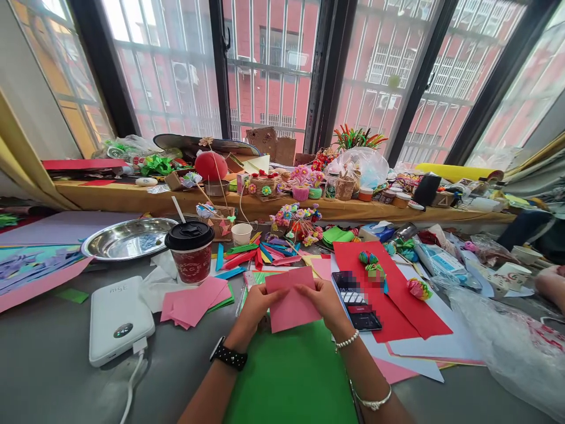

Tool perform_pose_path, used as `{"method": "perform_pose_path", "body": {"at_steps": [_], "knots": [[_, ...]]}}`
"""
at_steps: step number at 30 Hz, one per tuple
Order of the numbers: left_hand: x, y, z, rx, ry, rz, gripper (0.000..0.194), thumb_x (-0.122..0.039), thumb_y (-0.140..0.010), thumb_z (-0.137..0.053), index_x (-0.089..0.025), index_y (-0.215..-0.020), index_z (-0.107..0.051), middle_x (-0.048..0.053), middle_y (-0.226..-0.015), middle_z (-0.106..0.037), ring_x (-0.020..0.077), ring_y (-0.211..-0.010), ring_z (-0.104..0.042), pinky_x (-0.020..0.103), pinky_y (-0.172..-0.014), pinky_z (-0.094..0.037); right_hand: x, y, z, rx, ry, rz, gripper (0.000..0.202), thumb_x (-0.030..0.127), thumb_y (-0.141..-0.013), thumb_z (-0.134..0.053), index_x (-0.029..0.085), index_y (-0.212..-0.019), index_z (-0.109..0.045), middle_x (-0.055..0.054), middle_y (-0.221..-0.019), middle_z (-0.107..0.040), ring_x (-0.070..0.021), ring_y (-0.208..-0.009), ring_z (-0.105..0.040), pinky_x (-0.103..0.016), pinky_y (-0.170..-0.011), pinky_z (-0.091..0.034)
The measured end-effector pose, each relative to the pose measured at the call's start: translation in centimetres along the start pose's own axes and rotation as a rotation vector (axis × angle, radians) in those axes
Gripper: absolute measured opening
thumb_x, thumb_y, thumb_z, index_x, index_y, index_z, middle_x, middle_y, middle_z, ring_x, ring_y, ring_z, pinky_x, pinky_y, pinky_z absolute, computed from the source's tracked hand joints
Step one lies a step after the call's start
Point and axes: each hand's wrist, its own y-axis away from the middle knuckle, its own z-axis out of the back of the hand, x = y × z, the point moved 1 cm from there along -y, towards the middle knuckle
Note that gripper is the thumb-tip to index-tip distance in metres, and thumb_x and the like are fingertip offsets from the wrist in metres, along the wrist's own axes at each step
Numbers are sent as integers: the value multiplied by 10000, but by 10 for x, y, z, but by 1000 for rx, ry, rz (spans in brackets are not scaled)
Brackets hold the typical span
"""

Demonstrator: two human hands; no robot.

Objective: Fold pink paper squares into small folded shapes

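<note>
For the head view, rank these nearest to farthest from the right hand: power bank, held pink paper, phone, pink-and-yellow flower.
1. Pink paper: gripped by the right hand.
2. Phone: just to its right.
3. Pink-and-yellow flower: farther right.
4. Power bank: well across, on the left.

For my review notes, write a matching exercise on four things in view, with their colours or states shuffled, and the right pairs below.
1. pink sheet
2. power bank
3. metal plate
4. cup

A. white, with a cable plugged in
B. dark red, under a black lid
C. held by the left hand and right hand
D. shiny silver

Pairs: 1-C, 2-A, 3-D, 4-B
</note>
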Motion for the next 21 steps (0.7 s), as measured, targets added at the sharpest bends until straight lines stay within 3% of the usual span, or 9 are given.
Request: {"method": "perform_pose_path", "body": {"at_steps": [9,15,21], "knots": [[3,-1,0,-14,36,-41,413,-367,-490,-688,-85,-789,-644,100,-799,-655,169,-643,-583,229,-552,-439,-1,0,-1,44,-164,-75,422,396,-493,-683,107,-797,-641,-77,-739,-646,-185,-630,-581,-267,-540,-433],[0,2,-1,-6,-22,-26,419,-379,-503,-674,-86,-800,-641,92,-759,-655,166,-615,-579,225,-512,-430,-1,2,0,8,-110,-76,391,422,-500,-669,104,-725,-635,-62,-652,-642,-163,-557,-572,-253,-499,-423],[-5,6,-6,-73,-9,-72,403,-372,-491,-681,-76,-763,-645,98,-770,-656,182,-662,-583,232,-560,-438,-1,1,-2,28,-204,-102,356,397,-515,-671,121,-737,-631,-40,-655,-645,-155,-550,-575,-265,-530,-438]]}}
